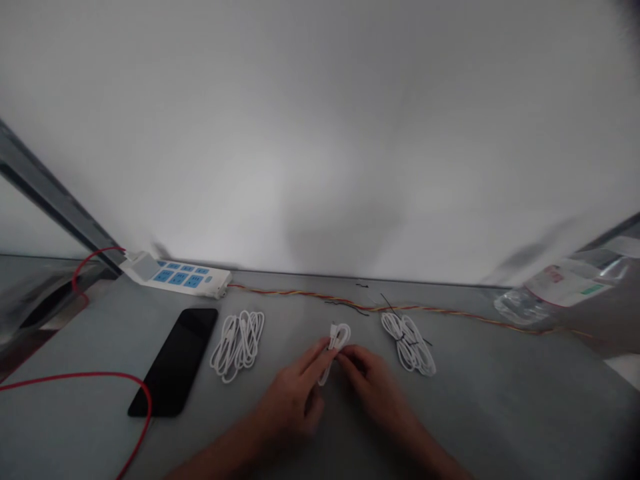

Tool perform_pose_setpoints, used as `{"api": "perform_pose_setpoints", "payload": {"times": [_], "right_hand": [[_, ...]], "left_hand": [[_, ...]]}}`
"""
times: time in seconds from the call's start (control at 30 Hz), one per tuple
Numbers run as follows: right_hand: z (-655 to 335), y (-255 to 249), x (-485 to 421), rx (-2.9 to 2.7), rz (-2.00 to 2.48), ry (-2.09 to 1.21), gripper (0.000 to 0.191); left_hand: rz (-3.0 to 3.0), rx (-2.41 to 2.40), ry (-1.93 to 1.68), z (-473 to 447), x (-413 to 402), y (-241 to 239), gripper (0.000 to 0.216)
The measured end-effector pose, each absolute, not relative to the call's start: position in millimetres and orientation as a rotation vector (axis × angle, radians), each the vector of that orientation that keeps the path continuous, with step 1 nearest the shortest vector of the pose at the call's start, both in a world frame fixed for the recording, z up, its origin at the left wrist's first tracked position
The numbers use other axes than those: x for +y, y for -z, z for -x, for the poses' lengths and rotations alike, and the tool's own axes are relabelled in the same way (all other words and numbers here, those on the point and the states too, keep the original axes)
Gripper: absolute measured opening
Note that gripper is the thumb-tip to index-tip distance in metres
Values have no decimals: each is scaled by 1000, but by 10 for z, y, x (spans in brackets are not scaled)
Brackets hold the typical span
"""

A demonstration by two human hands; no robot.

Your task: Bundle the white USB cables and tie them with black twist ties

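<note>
A small coiled white cable point(341, 335) is between my two hands at the front middle of the grey table. My left hand point(295, 393) grips the coil from the left, with the fingers laid across it. My right hand point(369, 380) is closed at the coil's right side, thumb and fingertips pinched together; what sits in that pinch is too small to make out. To the right lies a second white cable bundle point(407, 343), bound with black twist ties. A third white cable point(238, 345), loosely coiled, rests to the left.
A black phone point(175, 363) lies left of the cables, crossed by a red cable point(143, 387). Behind it stands a white power strip point(180, 277) with blue sockets. Twisted red and yellow wires point(310, 295) run along the back. A clear plastic bag point(555, 287) lies at right.
</note>
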State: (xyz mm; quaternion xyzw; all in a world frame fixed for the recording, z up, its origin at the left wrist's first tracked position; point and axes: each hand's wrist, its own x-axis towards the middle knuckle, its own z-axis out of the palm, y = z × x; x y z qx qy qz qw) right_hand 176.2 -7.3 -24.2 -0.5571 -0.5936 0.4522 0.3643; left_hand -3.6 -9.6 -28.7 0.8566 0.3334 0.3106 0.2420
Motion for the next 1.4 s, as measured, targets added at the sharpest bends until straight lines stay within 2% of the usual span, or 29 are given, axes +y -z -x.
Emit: {"api": "perform_pose_setpoints", "payload": {"times": [0.1, 0.23, 0.4, 0.57, 0.7, 0.83, 1.03, 1.2, 1.4], "right_hand": [[-1807, 235, -51, -1555, 1451, -1168, 27], [-1836, 223, -27, -1639, 1405, -1216, 28], [-1845, 223, -38, -1643, 1300, -1384, 26], [-1834, 207, -75, -1610, 1247, -1475, 25], [-1822, 191, -102, -1654, 1261, -1395, 24], [-1808, 184, -111, -1834, 1255, -1178, 21], [-1872, 158, -73, -1958, 1305, -953, 21], [-1876, 158, -72, -2043, 1239, -824, 22], [-1832, 241, -99, -2059, 1246, -681, 22]], "left_hand": [[-2326, 910, -785, 53, -115, 291, 83], [-2397, 860, -721, 61, -107, 269, 85], [-2504, 724, -781, 109, -3, 276, 65], [-2560, 903, -974, 111, 61, 273, 41], [-2301, 1185, -1023, 52, 1, 221, 40], [-2141, 1177, -952, 56, -40, 170, 23], [-2197, 968, -855, 136, -1, 152, 39], [-2019, 1164, -718, 69, 12, 119, 25], [-1970, 1314, -597, 31, 0, 130, 51]]}}
